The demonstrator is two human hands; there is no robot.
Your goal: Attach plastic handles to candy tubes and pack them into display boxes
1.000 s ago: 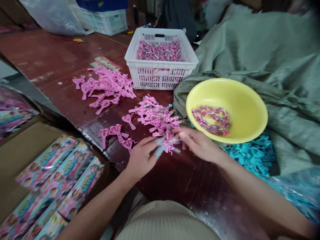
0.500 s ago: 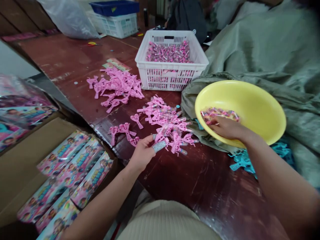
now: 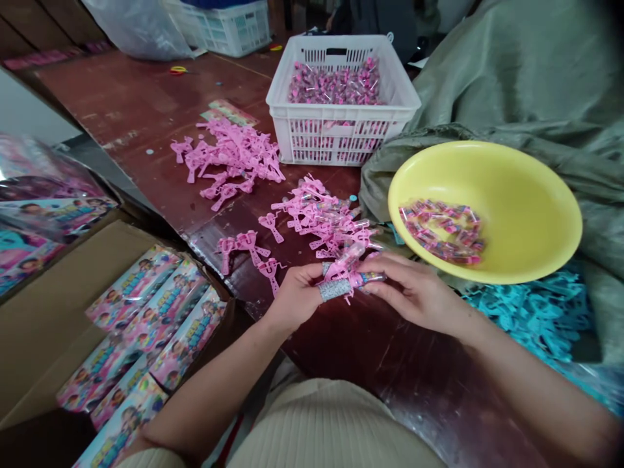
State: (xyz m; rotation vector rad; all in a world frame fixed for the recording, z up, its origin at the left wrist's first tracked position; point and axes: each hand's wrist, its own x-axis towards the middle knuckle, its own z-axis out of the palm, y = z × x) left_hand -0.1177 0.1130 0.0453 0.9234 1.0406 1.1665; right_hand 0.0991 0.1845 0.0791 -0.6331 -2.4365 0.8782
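**Item 1:** left hand, fingers curled closed around a silver-banded tube. **Item 2:** right hand, partly closed, fingertips pinching the far end of the same tube, with a pink plastic piece caught against it. Both hands hold this one assembly over the tabletop.

**Just beyond the hands:** a heap of pink pieces mixed with clear tubes; three loose pink pieces ahead of the left hand.

**Farther ahead:** a larger pile of pink pieces, no tubes visible; a white plastic crate, well filled with pink-and-clear items.

**Right of the hands:** a yellow bowl holding a shallow layer of tubes; teal plastic pieces; a green cloth sack.

**Left of the hands:** a cardboard carton of packaged toy cards.

**Stock state:** crate well filled; bowl and both pink piles not used up.
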